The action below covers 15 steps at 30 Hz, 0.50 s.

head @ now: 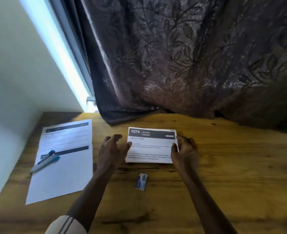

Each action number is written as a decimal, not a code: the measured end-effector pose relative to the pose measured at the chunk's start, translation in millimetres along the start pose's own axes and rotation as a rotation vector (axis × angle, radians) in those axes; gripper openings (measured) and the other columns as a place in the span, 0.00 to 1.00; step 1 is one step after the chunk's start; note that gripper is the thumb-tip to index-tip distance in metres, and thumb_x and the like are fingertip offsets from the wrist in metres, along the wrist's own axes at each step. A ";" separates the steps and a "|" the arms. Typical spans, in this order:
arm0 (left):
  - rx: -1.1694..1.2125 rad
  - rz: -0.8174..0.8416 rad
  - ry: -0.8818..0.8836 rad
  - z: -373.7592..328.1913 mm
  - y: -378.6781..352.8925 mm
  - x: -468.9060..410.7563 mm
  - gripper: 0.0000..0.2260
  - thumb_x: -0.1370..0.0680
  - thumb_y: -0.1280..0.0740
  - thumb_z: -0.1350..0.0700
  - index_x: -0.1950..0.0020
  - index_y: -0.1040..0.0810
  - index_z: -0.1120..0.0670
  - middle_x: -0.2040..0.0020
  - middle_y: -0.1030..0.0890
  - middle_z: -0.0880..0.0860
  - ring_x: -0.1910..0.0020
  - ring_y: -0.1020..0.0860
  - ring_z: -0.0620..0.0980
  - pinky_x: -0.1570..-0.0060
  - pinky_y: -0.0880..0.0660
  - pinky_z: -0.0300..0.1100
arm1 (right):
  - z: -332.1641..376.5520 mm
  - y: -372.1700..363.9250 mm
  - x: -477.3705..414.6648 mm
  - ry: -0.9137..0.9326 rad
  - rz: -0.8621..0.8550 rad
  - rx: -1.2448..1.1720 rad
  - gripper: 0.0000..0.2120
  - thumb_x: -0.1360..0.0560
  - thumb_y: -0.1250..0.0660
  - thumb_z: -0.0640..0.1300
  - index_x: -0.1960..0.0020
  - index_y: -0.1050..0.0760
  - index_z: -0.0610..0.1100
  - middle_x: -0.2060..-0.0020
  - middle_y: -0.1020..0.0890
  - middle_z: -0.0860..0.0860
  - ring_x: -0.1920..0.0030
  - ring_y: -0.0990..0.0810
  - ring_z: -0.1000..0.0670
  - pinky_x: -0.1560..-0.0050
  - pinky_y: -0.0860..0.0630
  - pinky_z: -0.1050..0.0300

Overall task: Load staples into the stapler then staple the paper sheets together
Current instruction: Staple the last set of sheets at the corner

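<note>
The right hand point(185, 151) has its fingers curled round the right edge of the paper sheets point(149, 146), thumb on top, pinching the stack. The left hand point(112, 149) is spread wide and loosely curved, gripping nothing; its thumb tip meets the left edge of the sheets. The sheets are white, rectangular and printed, with a dark header band, and sit at the middle of the table point(232, 166).

On the near side, between the forearms, lies a small rectangular staple box point(141, 181), apart from both hands. The stapler point(45, 160), grey with blue parts, rests diagonally on a larger printed sheet point(60, 179), well to the left.

The table is grained wood. A dark curtain point(190, 56) with a glossy leaf pattern drapes onto its far edge, behind the sheets.
</note>
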<state>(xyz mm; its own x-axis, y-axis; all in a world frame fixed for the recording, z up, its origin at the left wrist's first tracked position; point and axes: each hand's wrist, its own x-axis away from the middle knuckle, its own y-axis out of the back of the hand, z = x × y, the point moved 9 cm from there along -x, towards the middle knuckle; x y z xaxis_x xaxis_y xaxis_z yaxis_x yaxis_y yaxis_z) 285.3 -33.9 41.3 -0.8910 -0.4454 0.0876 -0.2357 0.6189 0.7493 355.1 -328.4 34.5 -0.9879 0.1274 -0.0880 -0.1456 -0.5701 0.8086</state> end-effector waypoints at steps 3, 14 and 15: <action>-0.048 -0.121 -0.018 25.7 51.5 16.8 0.24 0.25 0.25 0.41 0.32 0.21 0.49 0.31 0.23 0.55 0.35 0.22 0.57 0.42 0.21 0.57 | 49.8 -1.4 30.4 0.182 -0.059 -0.139 0.15 0.24 0.31 0.46 0.38 0.20 0.47 0.42 0.21 0.47 0.42 0.20 0.43 0.44 0.21 0.48; -0.303 -0.178 0.106 201.8 175.1 25.1 0.27 0.29 0.21 0.47 0.32 0.23 0.49 0.36 0.20 0.56 0.41 0.20 0.59 0.43 0.21 0.58 | 233.8 -153.9 176.8 0.502 0.458 -0.065 0.24 0.20 0.37 0.58 0.25 0.33 0.55 0.23 0.32 0.53 0.24 0.33 0.49 0.24 0.34 0.41; -0.314 -0.167 0.082 206.2 175.8 22.4 0.26 0.28 0.22 0.48 0.31 0.23 0.49 0.37 0.20 0.56 0.42 0.20 0.59 0.44 0.20 0.57 | 242.5 -168.6 182.3 0.501 0.484 -0.022 0.26 0.20 0.39 0.60 0.23 0.35 0.55 0.21 0.35 0.53 0.22 0.37 0.48 0.23 0.37 0.40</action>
<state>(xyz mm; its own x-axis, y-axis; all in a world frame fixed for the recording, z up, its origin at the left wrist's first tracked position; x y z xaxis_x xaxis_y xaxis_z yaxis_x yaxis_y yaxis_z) 143.8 198.4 39.6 -0.8132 -0.5819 -0.0101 -0.2333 0.3101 0.9216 212.3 -12.3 23.2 -0.8468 -0.5316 0.0172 0.3212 -0.4855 0.8131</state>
